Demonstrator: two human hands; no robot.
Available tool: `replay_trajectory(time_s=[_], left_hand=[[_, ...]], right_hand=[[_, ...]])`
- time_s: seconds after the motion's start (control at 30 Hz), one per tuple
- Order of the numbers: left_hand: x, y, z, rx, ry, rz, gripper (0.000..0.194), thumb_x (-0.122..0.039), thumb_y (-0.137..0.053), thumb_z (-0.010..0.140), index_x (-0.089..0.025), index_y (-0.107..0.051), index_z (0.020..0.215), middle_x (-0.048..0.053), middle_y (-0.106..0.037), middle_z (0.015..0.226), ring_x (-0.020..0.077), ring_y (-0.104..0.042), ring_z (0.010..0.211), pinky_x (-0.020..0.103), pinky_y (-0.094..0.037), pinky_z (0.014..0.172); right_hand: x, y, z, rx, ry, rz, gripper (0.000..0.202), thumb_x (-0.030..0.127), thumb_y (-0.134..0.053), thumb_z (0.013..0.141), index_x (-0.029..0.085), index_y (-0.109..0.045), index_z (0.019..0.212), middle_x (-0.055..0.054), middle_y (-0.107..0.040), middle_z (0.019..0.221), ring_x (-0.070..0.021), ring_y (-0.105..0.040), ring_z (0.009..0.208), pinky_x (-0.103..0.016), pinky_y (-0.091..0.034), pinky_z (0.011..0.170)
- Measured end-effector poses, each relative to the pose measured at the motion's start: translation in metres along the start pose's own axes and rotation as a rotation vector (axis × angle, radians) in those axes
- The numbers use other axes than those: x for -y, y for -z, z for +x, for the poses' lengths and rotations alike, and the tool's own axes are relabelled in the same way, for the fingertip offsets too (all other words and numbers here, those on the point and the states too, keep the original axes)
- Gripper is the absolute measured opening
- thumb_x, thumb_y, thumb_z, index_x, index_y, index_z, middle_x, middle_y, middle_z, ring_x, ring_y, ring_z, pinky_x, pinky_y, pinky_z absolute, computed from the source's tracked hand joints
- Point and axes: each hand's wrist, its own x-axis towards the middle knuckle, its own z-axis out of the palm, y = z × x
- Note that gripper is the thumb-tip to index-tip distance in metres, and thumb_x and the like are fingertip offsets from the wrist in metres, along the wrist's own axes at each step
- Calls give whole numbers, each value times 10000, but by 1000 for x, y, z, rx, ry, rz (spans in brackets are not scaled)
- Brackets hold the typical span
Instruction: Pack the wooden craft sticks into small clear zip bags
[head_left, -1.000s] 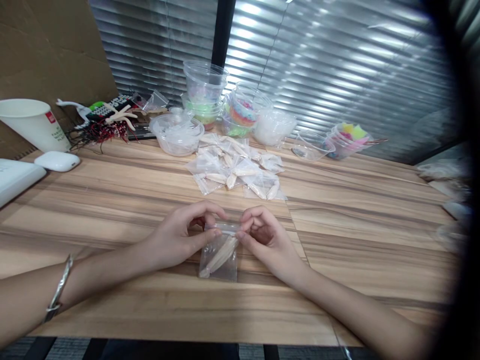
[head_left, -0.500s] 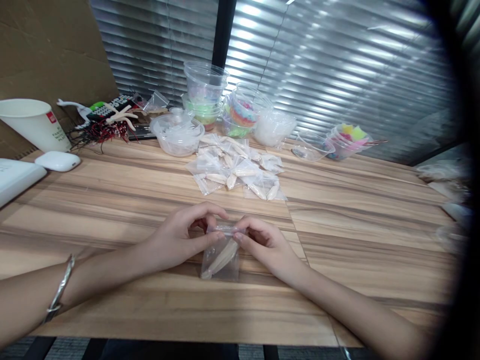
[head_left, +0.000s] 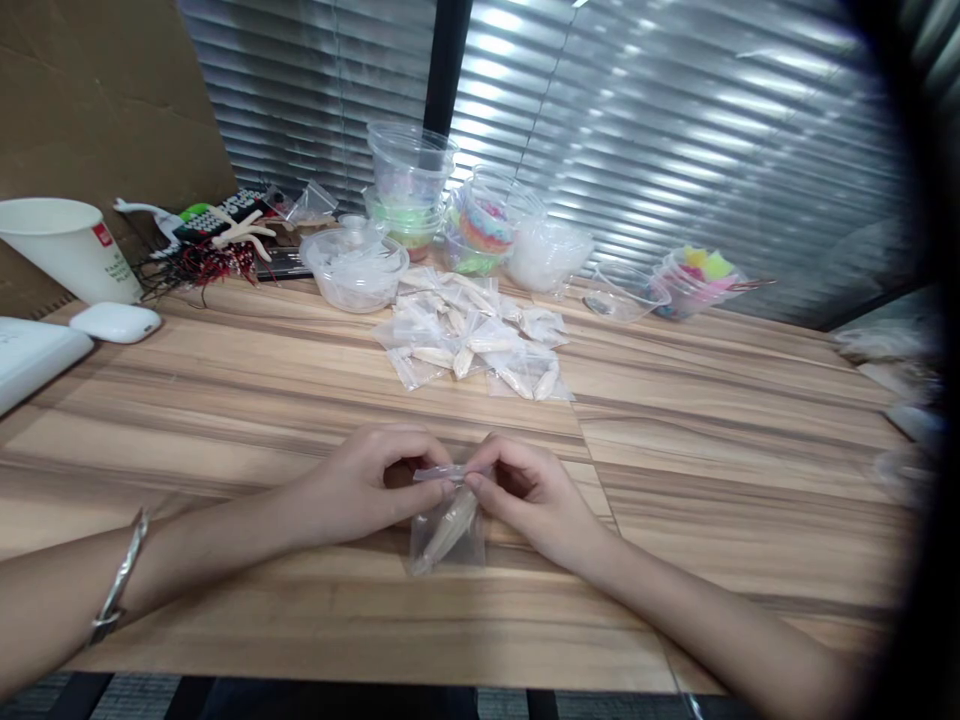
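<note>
Above the front part of the table, a small clear zip bag (head_left: pixel 469 550) hangs between my two hands. A pale, long, slim bundle (head_left: pixel 450 530) lies slantwise inside it; its exact kind is hard to make out. My left hand (head_left: pixel 382 478) pinches the bag's top edge between thumb and fingers. Close beside it, my right hand (head_left: pixel 525 488) pinches the same edge further right, thumb and forefinger closed. Beyond my hands lies a pile of similar filled bags (head_left: pixel 480 335).
Behind the pile stand a tub of clear plastic pieces (head_left: pixel 352 275), stacked clear tubs (head_left: pixel 411 170) and a cup of bright pieces (head_left: pixel 697 280). At the left are a paper cup (head_left: pixel 67 250), a white case (head_left: pixel 115 322) and tangled dark strings (head_left: pixel 210 260). Window blinds (head_left: pixel 637 130) rise behind.
My left fingers have closed down onto the bag's top edge and slid right, nearer my right fingers. The bag has shifted slightly down and to the right.
</note>
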Motion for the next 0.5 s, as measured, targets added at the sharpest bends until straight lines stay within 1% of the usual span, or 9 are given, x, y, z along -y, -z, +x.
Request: replay_trajectory(time_s=[0.27, 0.4, 0.5], left_hand=[[-3, 1, 0, 15, -2, 23, 232, -314, -478, 890, -136, -627, 877, 9, -611, 779, 90, -530, 690, 179, -388, 613], [-2, 0, 0, 28, -16, 41, 249, -325, -464, 896, -136, -624, 872, 14, -603, 768, 96, -529, 687, 187, -387, 616], [-1, -1, 0, 31, -5, 43, 263, -344, -459, 896, -137, -617, 862, 11, -589, 738, 93, -513, 657, 183, -373, 587]], right_hand=[[0, 0, -1, 13, 4, -10, 208, 355, -531, 863, 157, -589, 836, -13, -545, 749, -80, -473, 659, -200, -362, 580], [2, -2, -1, 25, -11, 2, 219, 363, -535, 859, 151, -580, 824, -15, -537, 741, -76, -468, 652, -193, -361, 570], [4, -3, -1, 30, -32, 1, 234, 375, -533, 857, 147, -570, 817, -15, -529, 731, -72, -457, 636, -187, -354, 551]])
